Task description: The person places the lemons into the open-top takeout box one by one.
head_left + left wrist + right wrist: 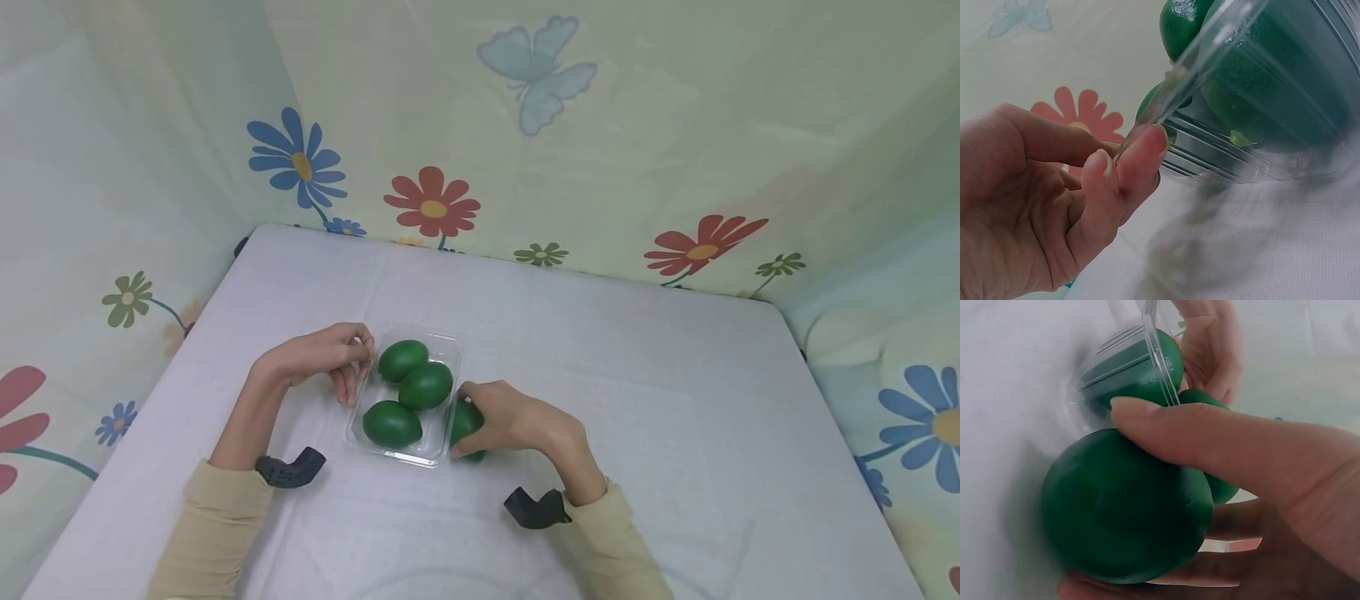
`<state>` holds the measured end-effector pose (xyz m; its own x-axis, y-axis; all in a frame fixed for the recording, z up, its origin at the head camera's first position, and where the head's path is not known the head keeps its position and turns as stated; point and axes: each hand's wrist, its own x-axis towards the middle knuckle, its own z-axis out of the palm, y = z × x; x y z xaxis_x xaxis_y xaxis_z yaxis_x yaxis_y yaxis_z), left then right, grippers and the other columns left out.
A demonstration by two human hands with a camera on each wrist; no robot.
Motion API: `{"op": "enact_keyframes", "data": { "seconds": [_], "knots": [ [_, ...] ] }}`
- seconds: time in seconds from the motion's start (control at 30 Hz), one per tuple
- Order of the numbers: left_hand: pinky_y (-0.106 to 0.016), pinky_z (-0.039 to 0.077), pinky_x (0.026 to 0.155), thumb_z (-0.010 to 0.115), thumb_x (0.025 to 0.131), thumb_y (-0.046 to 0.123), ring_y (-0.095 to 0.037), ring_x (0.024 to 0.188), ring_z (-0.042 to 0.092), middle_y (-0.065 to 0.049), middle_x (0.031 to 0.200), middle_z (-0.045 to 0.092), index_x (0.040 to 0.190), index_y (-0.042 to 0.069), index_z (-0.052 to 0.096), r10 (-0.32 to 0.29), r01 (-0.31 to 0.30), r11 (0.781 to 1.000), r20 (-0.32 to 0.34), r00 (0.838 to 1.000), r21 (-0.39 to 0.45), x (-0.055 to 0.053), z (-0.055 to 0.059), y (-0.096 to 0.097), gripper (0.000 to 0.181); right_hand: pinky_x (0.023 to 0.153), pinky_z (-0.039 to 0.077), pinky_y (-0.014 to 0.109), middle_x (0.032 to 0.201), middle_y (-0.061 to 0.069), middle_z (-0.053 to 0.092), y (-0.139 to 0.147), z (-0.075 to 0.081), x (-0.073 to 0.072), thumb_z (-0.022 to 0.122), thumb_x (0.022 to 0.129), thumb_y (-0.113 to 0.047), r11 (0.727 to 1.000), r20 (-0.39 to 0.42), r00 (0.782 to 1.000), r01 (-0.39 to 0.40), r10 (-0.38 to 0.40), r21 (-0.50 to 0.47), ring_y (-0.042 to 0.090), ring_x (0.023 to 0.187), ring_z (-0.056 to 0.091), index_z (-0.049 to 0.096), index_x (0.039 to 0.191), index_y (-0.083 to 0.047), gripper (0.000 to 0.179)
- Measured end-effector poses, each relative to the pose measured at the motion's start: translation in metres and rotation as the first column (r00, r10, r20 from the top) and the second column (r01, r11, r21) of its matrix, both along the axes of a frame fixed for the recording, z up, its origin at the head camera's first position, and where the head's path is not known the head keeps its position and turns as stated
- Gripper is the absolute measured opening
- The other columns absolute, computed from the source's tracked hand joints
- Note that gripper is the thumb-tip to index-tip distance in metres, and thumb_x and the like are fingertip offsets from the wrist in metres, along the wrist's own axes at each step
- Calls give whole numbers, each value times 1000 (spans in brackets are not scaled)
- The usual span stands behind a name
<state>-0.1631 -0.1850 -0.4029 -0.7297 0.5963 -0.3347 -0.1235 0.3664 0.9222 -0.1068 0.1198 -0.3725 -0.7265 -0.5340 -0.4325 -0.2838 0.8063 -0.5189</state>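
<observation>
A clear plastic container (441,459) stands on the table with three green limes (392,424) inside it. My left hand (330,358) is at its left side; in the left wrist view the fingers (1141,150) pinch the container's rim. Just outside the right wall, my right hand (513,417) grips another lime (467,427). The right wrist view shows that lime (1125,509) between the thumb and the fingers, close to the tablecloth. Whether it touches the cloth I cannot tell.
A white cloth (637,400) covers the table. Behind it and at the sides hang curtains printed with flowers (432,202) and a butterfly (536,73). Each wrist carries a black camera mount (291,468).
</observation>
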Motion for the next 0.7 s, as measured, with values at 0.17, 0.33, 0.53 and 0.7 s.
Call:
{"op": "enact_keyframes", "data": {
  "seconds": [0.17,0.33,0.53,0.7],
  "knots": [
    [-32,59,50,40,103,7,-20,52,68,-13,82,62,107,-9,48,2,-2,1000,2,1000,-5,0,-1,-1,19,78,50,32,98,-3,63,3,3,0,87,80,-30,1000,12,1000,2,-2,16,15,90,56,62,122,-11,52],
    [-33,59,50,40,103,7,-21,52,69,-15,81,63,105,-8,49,9,-9,1000,3,1000,-11,-1,-2,-2,18,78,52,32,102,-1,64,13,17,0,86,81,-25,998,3,998,61,-61,35,16,93,57,61,123,-13,51],
    [-34,59,51,39,103,8,-23,53,69,-14,80,62,105,-7,50,28,-28,999,16,999,-24,-2,-1,-1,18,82,56,33,113,5,66,27,36,2,83,83,-19,990,-149,985,73,-91,-123,19,98,62,58,127,-10,52],
    [-34,59,52,37,102,7,-24,54,70,-15,82,61,106,-7,51,30,-29,999,30,999,-21,-3,-3,1,20,85,61,36,121,5,64,22,37,4,84,85,-17,948,-313,947,-30,-75,-317,19,103,65,56,131,-8,55]
  ]
}}
